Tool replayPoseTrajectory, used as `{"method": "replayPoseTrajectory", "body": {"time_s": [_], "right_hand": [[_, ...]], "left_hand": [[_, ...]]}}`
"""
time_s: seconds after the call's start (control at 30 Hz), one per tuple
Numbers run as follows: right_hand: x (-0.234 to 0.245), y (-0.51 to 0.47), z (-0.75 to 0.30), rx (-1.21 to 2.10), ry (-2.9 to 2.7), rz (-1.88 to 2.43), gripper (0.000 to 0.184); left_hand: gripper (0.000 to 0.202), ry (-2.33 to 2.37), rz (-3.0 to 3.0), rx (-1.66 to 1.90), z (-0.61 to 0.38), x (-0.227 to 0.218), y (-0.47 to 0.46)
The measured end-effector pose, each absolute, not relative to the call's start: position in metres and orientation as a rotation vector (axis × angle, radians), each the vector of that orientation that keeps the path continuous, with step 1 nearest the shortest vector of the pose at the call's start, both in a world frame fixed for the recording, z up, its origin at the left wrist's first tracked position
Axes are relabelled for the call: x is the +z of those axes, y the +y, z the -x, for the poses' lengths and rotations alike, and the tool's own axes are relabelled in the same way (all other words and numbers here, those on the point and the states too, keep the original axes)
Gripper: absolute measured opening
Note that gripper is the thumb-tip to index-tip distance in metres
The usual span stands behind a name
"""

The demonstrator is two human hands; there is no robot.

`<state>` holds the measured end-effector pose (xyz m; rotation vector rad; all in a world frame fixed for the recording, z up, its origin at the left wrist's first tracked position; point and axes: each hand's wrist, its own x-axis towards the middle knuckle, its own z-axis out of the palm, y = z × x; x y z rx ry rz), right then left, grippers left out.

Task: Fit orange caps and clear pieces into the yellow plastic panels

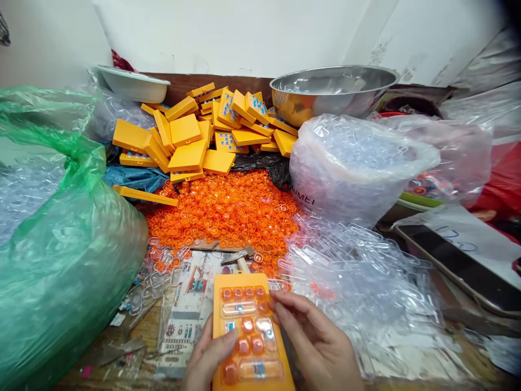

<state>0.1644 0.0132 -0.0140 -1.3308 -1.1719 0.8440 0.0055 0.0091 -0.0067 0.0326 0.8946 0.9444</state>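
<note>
A yellow-orange plastic tray [249, 296] with orange round pieces and clear covers set in its slots lies at the bottom centre. My left hand [207, 361] grips its left edge, thumb on the tray's face. My right hand [315, 342] rests on the right edge, fingertips touching the slots. Just beyond lies a heap of small orange round caps [228, 212]. Loose clear plastic pieces [358, 266] spread to the right of the tray. A small hammer [238, 257] lies just past the tray's far end.
A pile of yellow trays [191, 136] sits at the back. A steel bowl [329, 89] and a white bowl [134, 81] stand by the wall. A big green bag [52, 244] fills the left. A clear bag of parts [354, 168] and a phone [459, 266] lie on the right.
</note>
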Motion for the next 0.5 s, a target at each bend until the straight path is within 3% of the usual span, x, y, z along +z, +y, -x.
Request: {"method": "replayPoseTrajectory", "body": {"time_s": [0.2, 0.4, 0.5], "right_hand": [[-0.028, 0.008, -0.178, 0.367, -1.0, 1.336, 0.02], [-0.026, -0.002, -0.196, -0.007, -1.071, 1.203, 0.036], [-0.018, -0.012, -0.211, 0.048, -1.552, 1.236, 0.021]], "left_hand": [[0.076, 1.187, -0.018, 1.033, -0.007, 0.018, 0.018], [0.078, 1.131, 0.025, 1.063, 0.003, 0.023, 0.022], [0.08, 1.081, 0.053, 0.992, 0.005, 0.017, 0.019]]}}
